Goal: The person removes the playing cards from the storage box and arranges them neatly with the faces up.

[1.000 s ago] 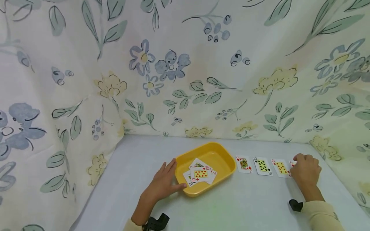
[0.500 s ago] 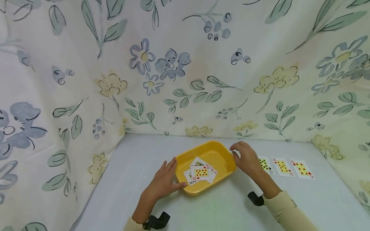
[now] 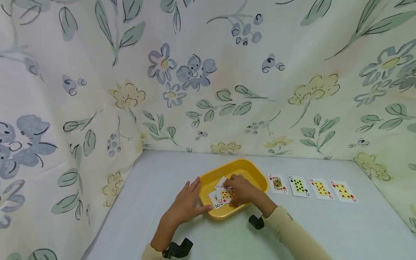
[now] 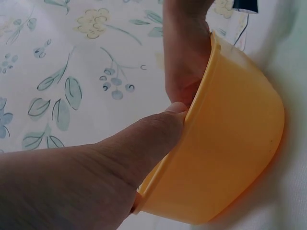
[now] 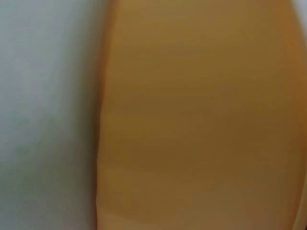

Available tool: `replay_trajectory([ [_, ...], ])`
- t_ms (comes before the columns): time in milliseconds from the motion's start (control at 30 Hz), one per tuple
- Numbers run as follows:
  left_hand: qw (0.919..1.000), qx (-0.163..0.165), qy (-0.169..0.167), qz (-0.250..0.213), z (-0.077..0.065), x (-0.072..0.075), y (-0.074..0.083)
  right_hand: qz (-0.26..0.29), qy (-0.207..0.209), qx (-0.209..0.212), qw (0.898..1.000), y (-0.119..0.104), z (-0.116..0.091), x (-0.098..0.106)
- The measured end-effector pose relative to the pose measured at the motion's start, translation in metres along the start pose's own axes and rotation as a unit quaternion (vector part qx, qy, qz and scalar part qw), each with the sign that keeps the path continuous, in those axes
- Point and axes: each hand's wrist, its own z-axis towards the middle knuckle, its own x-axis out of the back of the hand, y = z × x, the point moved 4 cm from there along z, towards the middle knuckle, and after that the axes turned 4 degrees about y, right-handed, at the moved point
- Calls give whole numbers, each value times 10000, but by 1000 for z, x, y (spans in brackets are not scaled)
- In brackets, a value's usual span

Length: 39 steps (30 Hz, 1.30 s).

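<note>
A yellow plastic tray [image 3: 258,177] stands on the white table with several playing cards [image 3: 214,199] overlapping inside. Topmost among them, a ten of diamonds [image 3: 225,195] is partly covered by my right hand [image 3: 243,190]. That hand reaches down into the tray, its fingers and thumb bent over the cards' right side; whether they pinch a card is hidden. My left hand [image 3: 186,203] rests against the tray's left end, fingers extended and spread. In the left wrist view, the left thumb [image 4: 160,127] touches the tray's rim. Only the tray's blurred outer wall [image 5: 201,115] fills most of the right wrist view.
Right of the tray lies a face-up row: a jack of hearts [image 3: 277,184], a ten of spades [image 3: 299,186], a diamond card [image 3: 321,189] and a heart card [image 3: 343,191]. Floral cloth [image 3: 227,108] hangs behind the table and along its sides.
My right hand has moved left from the row's far end, past the jack, into the tray. The heart card at the end is uncovered. My left hand has stayed at the tray.
</note>
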Motion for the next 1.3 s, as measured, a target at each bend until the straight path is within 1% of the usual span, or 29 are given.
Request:
replay_trajectory([
  [133, 10000, 16, 9, 32, 2, 1, 0, -20, -4, -122, 9999, 1, 2, 0],
  [267, 9999, 114, 12, -41, 1, -1, -1, 156, 92, -481, 9987, 6, 1, 2],
  [367, 9999, 120, 2, -34, 1, -2, 0, 222, 411, -806, 9957, 12, -3, 6],
  [467, 10000, 94, 1, 17, 0, -2, 1, 125, 863, -893, 9922, 16, -6, 12],
  [533, 10000, 84, 2, 42, -1, -2, 1, -39, 1095, -757, 9911, 17, -6, 14],
  [600, 9999, 90, 1, 70, -1, -2, 0, -229, 1181, -404, 9919, 16, -4, 15],
  [633, 9999, 97, 4, 63, -1, -1, 0, -304, 1146, -171, 9928, 15, -2, 14],
  [700, 9999, 108, 5, 73, -1, -1, 0, -289, 975, 411, 9940, 11, 1, 12],
  [767, 10000, 90, 12, 21, 0, -1, 0, -56, 696, 835, 9941, 7, 3, 9],
  [800, 10000, 82, 9, -12, 1, -1, 1, 65, 542, 948, 9940, 5, 5, 8],
  [867, 10000, 50, -5, -51, 2, -2, 1, 239, 301, 1007, 9942, 1, 8, 5],
  [900, 10000, 21, -11, -89, 2, -3, 1, 220, 205, 1008, 9945, -1, 9, 4],
  [933, 9999, 12, -25, -110, 2, -3, 1, 127, 108, 1004, 9948, -3, 11, 2],
  [1033, 10000, -15, -59, -71, 1, -4, 2, -258, -128, 1169, 9927, -11, 15, -5],
  [1133, 10000, -25, -70, -43, 0, -3, 2, -647, -204, 1314, 9890, -17, 20, -11],
  [1300, 10000, -66, -45, -15, -1, 0, 1, -696, -232, 1203, 9900, -23, 24, -16],
])
